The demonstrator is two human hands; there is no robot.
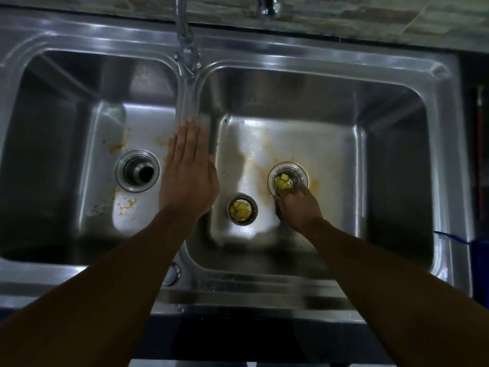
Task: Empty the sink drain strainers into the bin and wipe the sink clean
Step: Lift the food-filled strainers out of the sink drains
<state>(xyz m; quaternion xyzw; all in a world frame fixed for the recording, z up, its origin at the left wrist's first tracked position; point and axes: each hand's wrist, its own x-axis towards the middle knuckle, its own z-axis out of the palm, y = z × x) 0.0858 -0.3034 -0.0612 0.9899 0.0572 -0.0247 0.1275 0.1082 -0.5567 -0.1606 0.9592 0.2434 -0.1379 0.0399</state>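
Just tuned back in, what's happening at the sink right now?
The right hand grips the seated strainer, holding yellow scraps, in the right basin. The loose strainer, also full, lies beside it on the basin floor. The left hand rests flat on the divider. The left drain stands open; yellow stains mark both basins.

Likely a kitchen: double steel sink (447, 144), faucet (186, 43).

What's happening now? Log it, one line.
left hand flat over steel sink divider | right hand fingers at round steel strainer in right drain | second scrap-filled strainer loose beside it
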